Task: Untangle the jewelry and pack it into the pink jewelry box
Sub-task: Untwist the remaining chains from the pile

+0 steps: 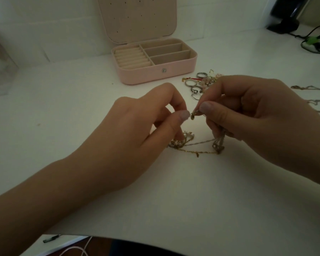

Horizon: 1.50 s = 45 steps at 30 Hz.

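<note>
The white smooth bench carries an open pink rectangular jewelry box, a cluster of silver metal rings, tangled gold and silver chains, and black cables.

The table lies bare left of the hands, giving open passage to the open jewelry box. To the right, a cluster of rings and loose chains block the way
</note>
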Available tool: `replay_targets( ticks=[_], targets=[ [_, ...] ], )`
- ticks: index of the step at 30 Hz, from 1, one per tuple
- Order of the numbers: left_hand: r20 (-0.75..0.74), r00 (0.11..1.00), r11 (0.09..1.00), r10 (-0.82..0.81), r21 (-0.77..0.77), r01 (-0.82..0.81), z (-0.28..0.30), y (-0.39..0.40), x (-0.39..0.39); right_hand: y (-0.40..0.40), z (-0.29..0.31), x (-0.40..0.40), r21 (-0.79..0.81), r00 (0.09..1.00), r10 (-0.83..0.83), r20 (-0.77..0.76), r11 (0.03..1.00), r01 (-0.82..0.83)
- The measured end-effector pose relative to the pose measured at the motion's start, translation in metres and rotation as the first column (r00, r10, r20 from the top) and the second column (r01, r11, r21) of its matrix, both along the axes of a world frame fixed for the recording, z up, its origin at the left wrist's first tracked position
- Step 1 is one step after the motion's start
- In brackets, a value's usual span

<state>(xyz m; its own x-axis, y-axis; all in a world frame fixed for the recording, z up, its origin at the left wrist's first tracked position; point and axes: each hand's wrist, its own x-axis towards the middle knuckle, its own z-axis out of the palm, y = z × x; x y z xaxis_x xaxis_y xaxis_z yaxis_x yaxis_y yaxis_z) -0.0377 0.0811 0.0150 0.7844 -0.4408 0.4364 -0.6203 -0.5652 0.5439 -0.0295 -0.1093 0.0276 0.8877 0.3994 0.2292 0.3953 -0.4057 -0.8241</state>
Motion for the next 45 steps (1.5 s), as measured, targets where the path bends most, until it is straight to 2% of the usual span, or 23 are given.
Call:
replay_targets(
  ticks=[3,8,10,14,16,23,28,32,36,41,45],
  targets=[
    [-0.088,0.996,0.995,-0.018,-0.102,0.009,0.000,0.000,0.001,0.000,0.000,0.000,-0.016,1.000,0.011,0.012,1.000,-0.011],
    [-0.166,0.984,0.982,-0.061,-0.189,0.029,0.000,0.000,0.003,0.000,-0.001,0.000,-0.028,0.999,0.019,0.028,0.999,-0.018],
    [-0.149,0.987,0.982,-0.057,-0.187,0.028,0.000,0.000,0.003,0.000,-0.001,0.000,-0.025,0.999,0.022,0.034,0.999,-0.021],
    [0.014,1.000,0.996,-0.010,-0.090,0.011,0.001,0.000,0.003,-0.001,-0.002,0.001,-0.044,0.999,0.012,0.049,0.999,-0.009],
    [0.039,0.999,0.995,0.004,-0.095,0.000,0.001,0.001,0.004,-0.001,-0.002,0.001,-0.052,0.998,0.000,0.056,0.999,0.003],
    [-0.227,0.964,0.939,-0.141,-0.338,0.057,0.001,-0.002,0.006,0.001,-0.002,-0.001,-0.044,0.999,-0.011,0.044,0.999,0.013],
    [-0.421,0.859,0.866,-0.289,-0.497,0.048,0.003,-0.003,0.004,0.000,0.001,-0.001,-0.033,0.999,-0.037,0.029,0.999,0.038],
    [-0.462,0.824,0.863,-0.327,-0.502,0.061,0.004,-0.002,0.005,0.001,0.001,-0.001,-0.008,0.999,-0.041,0.021,0.999,0.041],
    [-0.523,0.792,0.848,-0.315,-0.530,-0.013,0.009,-0.001,0.005,0.001,-0.001,-0.001,-0.042,0.997,-0.062,0.043,0.997,0.063],
    [-0.520,0.838,0.879,-0.168,-0.464,-0.112,0.007,-0.003,0.006,0.002,-0.003,-0.002,-0.098,0.994,-0.052,0.100,0.993,0.062],
    [-0.528,0.838,0.889,-0.141,-0.440,-0.128,0.006,-0.003,0.006,0.004,-0.002,-0.006,-0.133,0.988,-0.071,0.136,0.987,0.089]
  ],
)
